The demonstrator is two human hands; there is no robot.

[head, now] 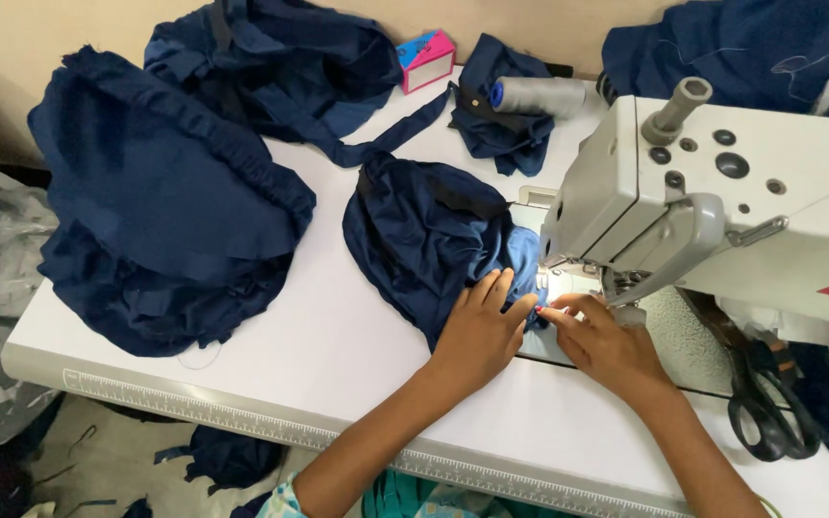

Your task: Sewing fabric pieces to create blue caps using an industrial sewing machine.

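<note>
I have my left hand (477, 331) pressed flat, fingers spread, on the bunched dark navy fabric piece (424, 235). It lies on the white surface (338, 355), its edge under the needle of the grey sewing machine (722, 211). My right hand (602, 341) pinches that edge closed. Seam appears underway; the large navy heap (160, 206) beside it looks unsewn.

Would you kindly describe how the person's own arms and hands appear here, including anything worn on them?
Both forearms are bare, with no watch, bangle or ring that I can make out. The left hand and right hand wear no gloves. At the bottom edge, near the left elbow, a bit of light patterned sleeve in pale blue and white shows. The right arm shows no sleeve in view. The nails look short; any polish is too small to tell.
</note>
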